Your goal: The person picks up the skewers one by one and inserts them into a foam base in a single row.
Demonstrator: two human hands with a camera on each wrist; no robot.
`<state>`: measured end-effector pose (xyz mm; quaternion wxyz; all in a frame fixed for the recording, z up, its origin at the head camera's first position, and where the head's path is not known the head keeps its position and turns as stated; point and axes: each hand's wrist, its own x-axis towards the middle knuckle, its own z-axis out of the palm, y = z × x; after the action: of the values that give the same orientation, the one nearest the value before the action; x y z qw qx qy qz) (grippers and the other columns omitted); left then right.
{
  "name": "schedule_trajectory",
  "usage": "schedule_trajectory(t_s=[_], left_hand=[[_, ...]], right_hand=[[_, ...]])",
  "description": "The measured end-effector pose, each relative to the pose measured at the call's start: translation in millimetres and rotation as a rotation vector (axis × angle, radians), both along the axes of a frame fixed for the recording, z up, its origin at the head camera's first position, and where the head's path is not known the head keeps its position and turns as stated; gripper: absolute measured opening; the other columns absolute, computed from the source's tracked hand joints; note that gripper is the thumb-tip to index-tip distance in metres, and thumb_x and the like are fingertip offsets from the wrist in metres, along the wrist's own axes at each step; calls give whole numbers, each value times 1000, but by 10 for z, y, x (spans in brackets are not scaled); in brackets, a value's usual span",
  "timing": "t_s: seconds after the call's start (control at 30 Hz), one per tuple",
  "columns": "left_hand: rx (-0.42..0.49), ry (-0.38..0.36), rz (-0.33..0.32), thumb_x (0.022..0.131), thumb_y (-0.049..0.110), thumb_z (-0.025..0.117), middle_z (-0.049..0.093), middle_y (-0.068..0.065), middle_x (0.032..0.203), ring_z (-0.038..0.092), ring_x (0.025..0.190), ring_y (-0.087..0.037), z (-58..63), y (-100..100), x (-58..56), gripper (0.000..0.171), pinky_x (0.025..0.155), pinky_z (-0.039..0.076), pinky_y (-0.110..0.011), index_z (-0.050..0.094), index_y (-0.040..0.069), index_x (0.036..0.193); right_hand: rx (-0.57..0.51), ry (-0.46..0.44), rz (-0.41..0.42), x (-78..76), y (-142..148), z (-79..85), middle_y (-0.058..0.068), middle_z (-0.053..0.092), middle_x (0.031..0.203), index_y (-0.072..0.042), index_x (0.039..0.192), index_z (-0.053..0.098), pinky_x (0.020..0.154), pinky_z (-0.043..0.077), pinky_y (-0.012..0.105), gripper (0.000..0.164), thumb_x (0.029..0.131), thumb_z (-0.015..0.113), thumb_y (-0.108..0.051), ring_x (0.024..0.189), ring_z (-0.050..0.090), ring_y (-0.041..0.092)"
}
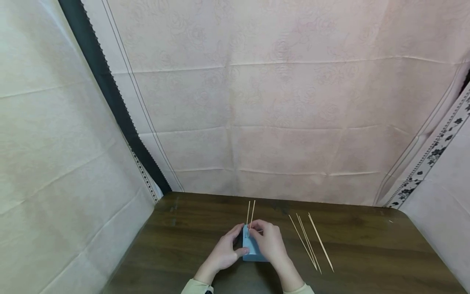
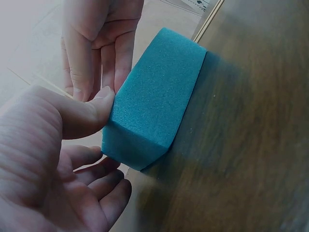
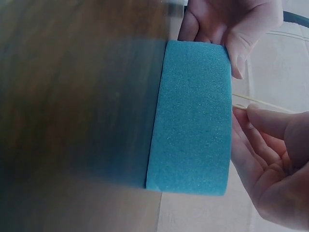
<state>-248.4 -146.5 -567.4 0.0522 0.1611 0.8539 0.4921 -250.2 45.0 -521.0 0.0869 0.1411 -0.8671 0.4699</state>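
Note:
A light-blue foam block (image 1: 253, 248) lies on the brown table between the two hands. My left hand (image 1: 225, 250) holds its left side, thumb against the upper edge and fingers lower down, as the left wrist view shows. Two thin wooden sticks (image 1: 248, 213) rise from the block's far end. At that end my right hand (image 1: 271, 241) pinches a wooden stick (image 3: 239, 107) between thumb and fingers, close to the block's surface. Another stick (image 3: 265, 103) stands out beside it in the right wrist view. How deep the sticks sit in the foam is hidden.
Several loose wooden sticks (image 1: 320, 241) lie on the table (image 1: 371, 245) to the right of the hands. Pale patterned cloth (image 1: 286, 102) hangs behind the far table edge, with more cloth at the left and right sides.

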Motion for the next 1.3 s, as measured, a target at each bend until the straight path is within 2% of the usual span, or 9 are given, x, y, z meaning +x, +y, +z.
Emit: schedule_trajectory(t_s=[0.3, 0.97, 1.3], left_hand=[[-14, -21, 13, 98, 23, 80, 35, -23, 170, 40, 152, -42, 2, 2, 26, 80, 120, 38, -58, 40, 2, 164], [-10, 19, -6, 98, 21, 80, 34, -28, 168, 40, 152, -45, -8, -2, 17, 81, 119, 39, -59, 38, -3, 163], [1, 0, 0, 98, 21, 80, 34, -26, 169, 38, 153, -42, -11, 4, 19, 81, 120, 39, -57, 38, -2, 163]], right_hand=[[16, -8, -6, -8, -1, 1, -3, 80, 93, -11, 103, 81, 78, 64, 42, 5, 98, 78, -10, 85, 75, 15], [-7, 1, 32, -22, 34, -6, -1, 80, 95, -8, 104, 81, 77, 65, 42, 8, 96, 81, -9, 85, 77, 17], [-18, -20, 34, -21, 49, 2, 0, 80, 96, -7, 107, 81, 79, 65, 46, 12, 95, 81, -9, 87, 77, 18]])
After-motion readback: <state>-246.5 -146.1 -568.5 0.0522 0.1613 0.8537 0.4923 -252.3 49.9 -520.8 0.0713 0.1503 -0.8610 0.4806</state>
